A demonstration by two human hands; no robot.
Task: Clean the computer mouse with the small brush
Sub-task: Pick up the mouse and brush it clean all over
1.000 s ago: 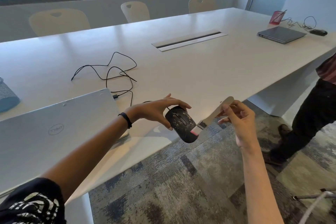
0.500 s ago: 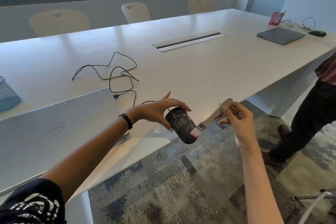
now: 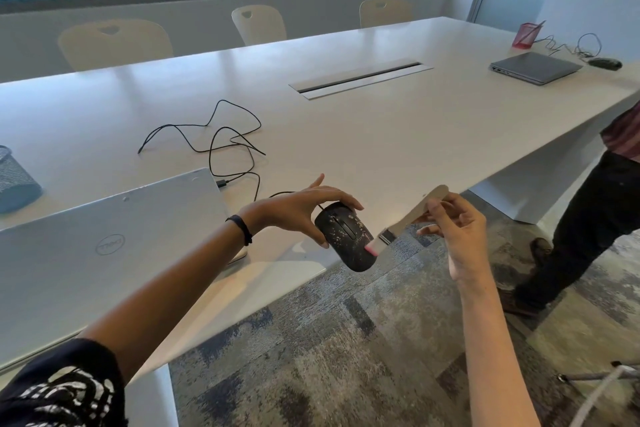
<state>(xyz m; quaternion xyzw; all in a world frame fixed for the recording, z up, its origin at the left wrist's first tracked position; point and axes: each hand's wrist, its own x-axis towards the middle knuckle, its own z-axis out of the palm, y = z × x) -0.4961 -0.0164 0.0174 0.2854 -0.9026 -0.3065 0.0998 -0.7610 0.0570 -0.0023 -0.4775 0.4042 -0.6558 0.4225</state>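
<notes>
A black computer mouse (image 3: 346, 239), speckled with pale crumbs, hangs over the table's front edge, tilted with its top toward me. My left hand (image 3: 298, 211) grips it from above, thumb on the left side, fingers on the far end. Its black cable (image 3: 214, 146) runs back across the table. My right hand (image 3: 457, 229) holds a small brush (image 3: 412, 217) by its pale wooden handle. The pink-white bristle tip rests on the mouse's lower right side.
A closed silver laptop (image 3: 104, 246) lies at the left on the white table (image 3: 381, 135). A mesh pen cup (image 3: 14, 180) stands at far left. Another laptop (image 3: 533, 68), a red cup (image 3: 526, 35) and a second mouse (image 3: 604, 62) sit far right. A person's legs (image 3: 595, 218) stand at the right.
The brush tip has slid slightly down along the mouse's right side. The mouse and my left hand have stayed nearly in place.
</notes>
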